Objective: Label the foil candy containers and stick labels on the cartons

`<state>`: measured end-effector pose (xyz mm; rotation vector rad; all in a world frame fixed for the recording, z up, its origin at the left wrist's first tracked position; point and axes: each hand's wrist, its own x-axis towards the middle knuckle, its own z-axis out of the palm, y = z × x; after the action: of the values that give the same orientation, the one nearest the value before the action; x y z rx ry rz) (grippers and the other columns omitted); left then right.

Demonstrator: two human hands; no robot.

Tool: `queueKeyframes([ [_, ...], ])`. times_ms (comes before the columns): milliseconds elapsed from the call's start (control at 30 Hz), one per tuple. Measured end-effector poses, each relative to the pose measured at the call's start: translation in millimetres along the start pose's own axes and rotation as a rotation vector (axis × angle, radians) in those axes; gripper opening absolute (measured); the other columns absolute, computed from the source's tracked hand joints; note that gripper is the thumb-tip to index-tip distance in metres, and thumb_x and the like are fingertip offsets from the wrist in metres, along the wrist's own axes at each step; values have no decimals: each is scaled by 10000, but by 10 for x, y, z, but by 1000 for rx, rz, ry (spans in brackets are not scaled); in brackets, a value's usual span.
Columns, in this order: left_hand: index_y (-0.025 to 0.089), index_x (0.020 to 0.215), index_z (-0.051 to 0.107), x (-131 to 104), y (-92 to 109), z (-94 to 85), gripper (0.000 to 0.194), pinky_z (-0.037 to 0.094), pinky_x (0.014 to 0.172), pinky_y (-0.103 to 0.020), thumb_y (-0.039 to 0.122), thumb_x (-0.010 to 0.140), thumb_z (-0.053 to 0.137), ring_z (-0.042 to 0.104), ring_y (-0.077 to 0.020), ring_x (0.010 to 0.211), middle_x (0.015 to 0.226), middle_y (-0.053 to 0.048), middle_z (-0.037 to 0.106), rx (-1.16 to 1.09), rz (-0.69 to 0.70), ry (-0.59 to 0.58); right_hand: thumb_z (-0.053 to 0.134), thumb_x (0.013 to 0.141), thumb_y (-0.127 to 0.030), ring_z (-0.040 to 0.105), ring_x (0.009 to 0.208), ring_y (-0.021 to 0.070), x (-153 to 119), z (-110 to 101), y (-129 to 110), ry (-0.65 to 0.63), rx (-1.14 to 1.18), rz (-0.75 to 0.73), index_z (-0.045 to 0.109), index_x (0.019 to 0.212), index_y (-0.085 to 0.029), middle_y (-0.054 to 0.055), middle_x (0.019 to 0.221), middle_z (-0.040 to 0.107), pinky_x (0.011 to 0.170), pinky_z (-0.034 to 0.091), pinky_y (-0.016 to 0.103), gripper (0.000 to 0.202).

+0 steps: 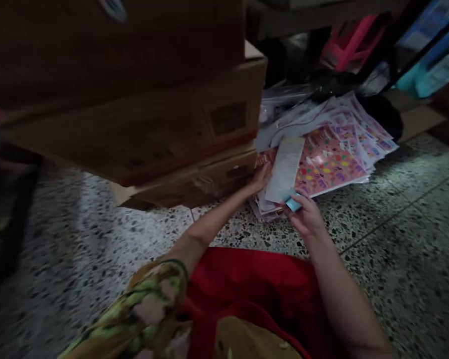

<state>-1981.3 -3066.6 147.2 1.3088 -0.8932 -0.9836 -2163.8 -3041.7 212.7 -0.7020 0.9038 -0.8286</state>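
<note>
My right hand (306,213) is closed on a small light-blue object (293,203), whose exact kind I cannot make out. It is at the lower edge of a whitish, narrow sheet (287,167) lying over the pile. My left hand (261,178) reaches to the pile's left side, fingers stretched out and touching the papers; blur softens their outline. Under the whitish sheet is a reddish printed sheet (327,162) with colourful small pictures. More printed sheets (370,129) fan out behind it on the floor.
Large cardboard boxes (164,119) are stacked at the left, close to my left arm. A pink plastic stool-like item (349,45) stands at the back. Flat cardboard (421,122) lies at right on the speckled floor (407,239). A red cloth (247,279) covers my lap.
</note>
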Motion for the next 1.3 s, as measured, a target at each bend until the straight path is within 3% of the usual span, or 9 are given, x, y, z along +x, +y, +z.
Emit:
queueKeyframes([
  [100,122,1209,614,-465,-100,-176,533,527,728,-265,563,974,428,677,-159,781,968,-98,723,-189,-54,-52,867,518,-198,673,681,123,108,102,111,-110,-41,2,612,815,-232,-52,760,710,642,616,264,392],
  [167,148,1189,619,-794,-14,-293,644,532,650,-267,702,910,446,683,-158,715,961,-90,712,-318,-95,-69,874,529,-227,677,689,128,95,203,173,-173,-86,20,599,815,-235,-52,763,707,650,612,264,397],
  [300,139,962,658,-1193,302,-453,431,491,646,-217,482,734,788,658,-131,704,844,-27,692,-124,1,-21,869,577,-251,671,702,112,23,400,279,-329,-146,18,585,826,-245,-68,749,688,709,608,256,377],
  [400,141,816,650,-1273,512,-569,212,488,720,-237,346,808,705,622,-122,716,759,-6,671,98,132,89,846,616,-295,694,790,141,50,466,328,-410,-115,93,610,909,-263,-57,841,719,732,627,299,378],
  [533,170,843,694,-1334,721,-708,101,488,856,-265,268,827,675,633,-140,862,871,-25,702,356,319,183,796,668,-493,689,703,172,158,423,400,-416,-109,335,657,970,-251,-9,850,740,553,607,289,411],
  [733,163,871,572,-1390,676,-750,289,506,539,-214,364,743,736,620,-107,561,656,33,634,-71,13,210,884,590,-472,667,665,164,179,282,474,-492,-219,316,681,944,-252,-14,869,724,542,594,297,463],
  [900,157,978,579,-1551,518,-727,424,508,499,-194,345,665,794,662,-113,547,694,26,675,-260,-94,315,929,523,-449,580,574,109,189,354,487,-464,-345,240,645,751,-201,-29,679,654,511,528,225,441],
  [1000,155,913,570,-1676,434,-773,417,489,472,-198,354,633,808,675,-137,554,694,15,674,-347,-233,291,918,539,-461,532,535,92,221,443,499,-435,-374,211,628,700,-200,-43,625,613,466,500,197,422],
  [1300,146,1097,664,-1683,367,-972,433,508,723,-222,358,741,790,677,-150,898,1029,-92,737,-216,-203,106,908,550,-440,505,448,80,338,427,507,-509,-562,247,655,672,-195,-38,552,612,390,441,176,372],
])
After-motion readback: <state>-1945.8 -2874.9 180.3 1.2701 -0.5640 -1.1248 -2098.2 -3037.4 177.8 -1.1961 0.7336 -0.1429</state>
